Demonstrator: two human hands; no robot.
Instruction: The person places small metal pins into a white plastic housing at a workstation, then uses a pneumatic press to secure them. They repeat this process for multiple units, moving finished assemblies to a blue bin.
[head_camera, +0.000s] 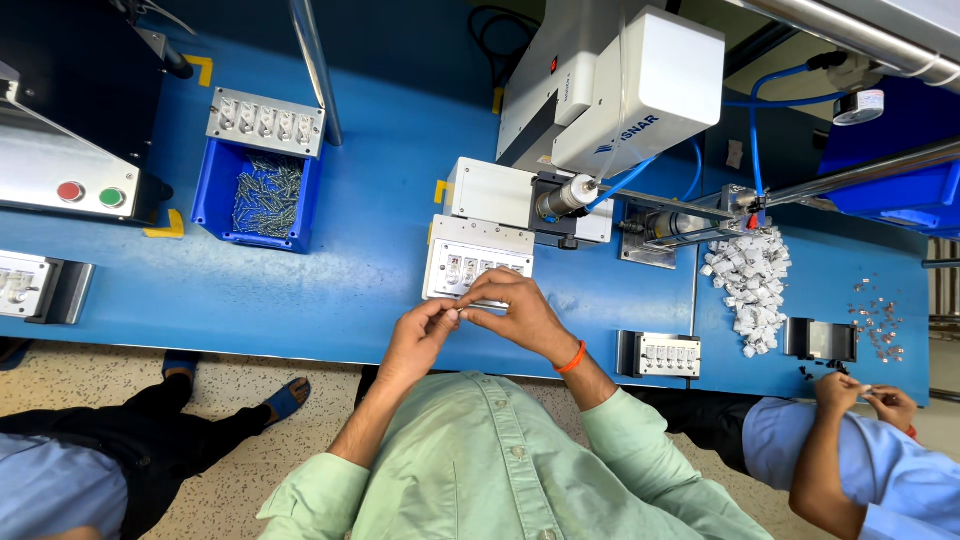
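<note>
Two hands meet over the front edge of the white fixture plate (477, 262) on the blue table (380, 200) in the head view. Left hand (418, 340) and right hand (520, 312) pinch a tiny pale part (458, 314) between their fingertips. Several fixture slots seem loaded; how many remain I cannot tell. A blue bin of screws (258, 195) sits well apart.

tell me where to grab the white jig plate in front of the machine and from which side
Probably by its two short ends, coming from above. The jig plate lies flat on the blue table, its top pocketed with slots and its near edge covered by the left hand and right hand, so the bare left end is freest.
</note>
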